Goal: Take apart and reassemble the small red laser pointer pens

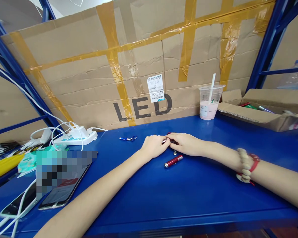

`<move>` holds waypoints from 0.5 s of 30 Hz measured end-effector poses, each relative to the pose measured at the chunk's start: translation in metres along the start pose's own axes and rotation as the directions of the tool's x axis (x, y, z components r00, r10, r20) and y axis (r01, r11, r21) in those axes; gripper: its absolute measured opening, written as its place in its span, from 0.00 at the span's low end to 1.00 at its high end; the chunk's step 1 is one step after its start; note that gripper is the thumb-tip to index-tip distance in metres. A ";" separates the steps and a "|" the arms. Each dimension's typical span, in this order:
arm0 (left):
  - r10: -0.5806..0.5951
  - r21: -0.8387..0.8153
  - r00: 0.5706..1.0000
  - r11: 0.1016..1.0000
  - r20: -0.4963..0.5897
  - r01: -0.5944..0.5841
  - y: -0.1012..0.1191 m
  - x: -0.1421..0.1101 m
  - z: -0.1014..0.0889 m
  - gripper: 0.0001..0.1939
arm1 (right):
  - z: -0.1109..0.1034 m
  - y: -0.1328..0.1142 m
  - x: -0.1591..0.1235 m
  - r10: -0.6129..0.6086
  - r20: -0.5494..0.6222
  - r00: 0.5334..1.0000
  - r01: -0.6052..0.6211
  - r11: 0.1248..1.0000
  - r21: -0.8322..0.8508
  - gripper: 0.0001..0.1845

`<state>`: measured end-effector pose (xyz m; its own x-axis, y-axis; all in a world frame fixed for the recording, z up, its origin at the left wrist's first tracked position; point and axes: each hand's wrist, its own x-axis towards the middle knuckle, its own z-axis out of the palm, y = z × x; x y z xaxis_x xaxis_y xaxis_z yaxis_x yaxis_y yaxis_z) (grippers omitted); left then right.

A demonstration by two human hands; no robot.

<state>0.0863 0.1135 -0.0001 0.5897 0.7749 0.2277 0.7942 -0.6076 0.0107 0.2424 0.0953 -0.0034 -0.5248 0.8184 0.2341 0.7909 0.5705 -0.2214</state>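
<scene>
Both my hands meet at the middle of the blue table [188, 195]. My left hand [154, 146] and my right hand [186, 143] are closed together around a small red and silver pen-shaped piece [168, 140], mostly hidden by the fingers. A red pen-shaped torch [173, 161] lies just in front of my hands. A tiny round metal part [175, 152] sits beside my right hand. A blue pen-shaped torch with a key ring [127, 138] lies to the left of my left hand.
A taped cardboard sheet marked LED [144, 66] stands behind the table. A plastic cup of pink drink with a straw [209, 102] is back right, next to an open cardboard box [260, 112]. A white power strip with chargers [75, 136] and phones [62, 191] lie left.
</scene>
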 end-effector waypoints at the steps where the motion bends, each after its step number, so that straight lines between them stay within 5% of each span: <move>1: -0.002 -0.003 1.000 1.000 0.002 0.002 0.000 0.000 0.000 0.21 | 0.000 0.000 0.000 0.000 0.003 1.000 0.000 1.000 0.000 0.16; 15: 0.011 -0.023 1.000 1.000 -0.014 -0.012 0.000 0.000 0.001 0.21 | 0.000 -0.001 0.000 0.022 0.016 1.000 -0.022 1.000 -0.005 0.14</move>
<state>0.0864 0.1139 -0.0012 0.5965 0.7653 0.2417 0.7837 -0.6204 0.0305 0.2420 0.0949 -0.0032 -0.5123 0.8318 0.2135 0.8038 0.5520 -0.2220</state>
